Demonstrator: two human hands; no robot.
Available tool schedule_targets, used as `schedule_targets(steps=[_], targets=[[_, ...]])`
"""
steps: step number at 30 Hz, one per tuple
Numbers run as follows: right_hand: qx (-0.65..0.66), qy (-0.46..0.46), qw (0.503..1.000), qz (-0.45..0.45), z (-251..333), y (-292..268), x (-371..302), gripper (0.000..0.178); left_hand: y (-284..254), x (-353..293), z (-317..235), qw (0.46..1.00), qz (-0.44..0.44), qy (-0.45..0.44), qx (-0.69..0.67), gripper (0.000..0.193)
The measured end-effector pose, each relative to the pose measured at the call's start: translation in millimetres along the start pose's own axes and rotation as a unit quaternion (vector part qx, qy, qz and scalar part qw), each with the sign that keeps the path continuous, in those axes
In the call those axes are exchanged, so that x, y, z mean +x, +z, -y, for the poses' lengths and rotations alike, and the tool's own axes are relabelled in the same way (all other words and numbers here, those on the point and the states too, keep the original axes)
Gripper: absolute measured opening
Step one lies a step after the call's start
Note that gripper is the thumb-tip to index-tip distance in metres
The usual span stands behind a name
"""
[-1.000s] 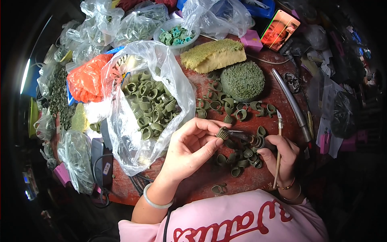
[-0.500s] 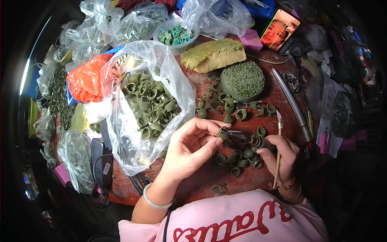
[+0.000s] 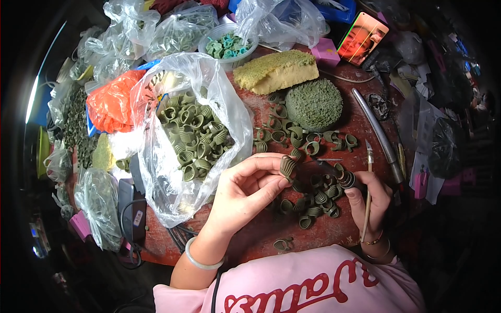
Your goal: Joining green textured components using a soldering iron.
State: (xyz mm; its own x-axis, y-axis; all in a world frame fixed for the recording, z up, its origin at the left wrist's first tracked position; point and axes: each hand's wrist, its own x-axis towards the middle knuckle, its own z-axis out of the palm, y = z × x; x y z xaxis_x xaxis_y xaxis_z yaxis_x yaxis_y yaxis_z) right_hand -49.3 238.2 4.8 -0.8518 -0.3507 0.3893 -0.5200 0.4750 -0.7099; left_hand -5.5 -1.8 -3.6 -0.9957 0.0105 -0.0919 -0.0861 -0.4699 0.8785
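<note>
My left hand [image 3: 250,190] pinches an olive-green ridged ring [image 3: 287,167] between thumb and fingertips, above the red table. In my right hand [image 3: 371,198] is a dark-handled pen-like tool [image 3: 346,179], its front end blurred and toward the ring. A thin craft knife [image 3: 368,203] with a wooden handle and pale blade is also tucked in the right fingers, standing nearly upright. Beneath and between both hands lies a loose pile of similar rings [image 3: 321,197]. More loose rings [image 3: 312,148] are spread beyond the hands.
A clear plastic bag [image 3: 237,112] full of rings stands open at left. Beyond the hands are a round green textured block [image 3: 314,104] and a yellow sponge [image 3: 276,70]. A grey tapered rod [image 3: 376,133] lies at right; a phone [image 3: 363,39] is at the back.
My right hand has moved slightly right with the tool and knife, and the tool's front end has drawn away from the ring. The left hand has turned the ring so its ridged face shows more.
</note>
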Motion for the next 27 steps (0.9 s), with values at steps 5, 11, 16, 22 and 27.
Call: schedule_targets(steps=[5, 11, 16, 22, 27], targets=[[-0.001, 0.006, 1.000, -0.003, 1, 0, 0, 0.028, -1, 1, 1, 1.000, 0.005, 0.001, 0.010, 0.025], [-0.004, -0.001, 1.000, -0.004, 0, 1, 0, 0.029, -4, 0, 5, 0.999, 0.007, 0.023, 0.025, 0.010], [-0.005, -0.001, 1.000, -0.009, 1, 0, 1, 0.029, 5, 2, 7, 0.997, -0.023, 0.050, 0.058, 0.006], [-0.002, 0.001, 1.000, -0.010, 0, -1, 0, 0.030, 6, 3, 4, 0.903, 0.055, 0.171, 0.391, 0.016], [-0.002, -0.001, 1.000, -0.004, 4, -1, 3, 0.029, 10, 4, 13, 0.798, 0.106, 0.222, 0.550, 0.025]])
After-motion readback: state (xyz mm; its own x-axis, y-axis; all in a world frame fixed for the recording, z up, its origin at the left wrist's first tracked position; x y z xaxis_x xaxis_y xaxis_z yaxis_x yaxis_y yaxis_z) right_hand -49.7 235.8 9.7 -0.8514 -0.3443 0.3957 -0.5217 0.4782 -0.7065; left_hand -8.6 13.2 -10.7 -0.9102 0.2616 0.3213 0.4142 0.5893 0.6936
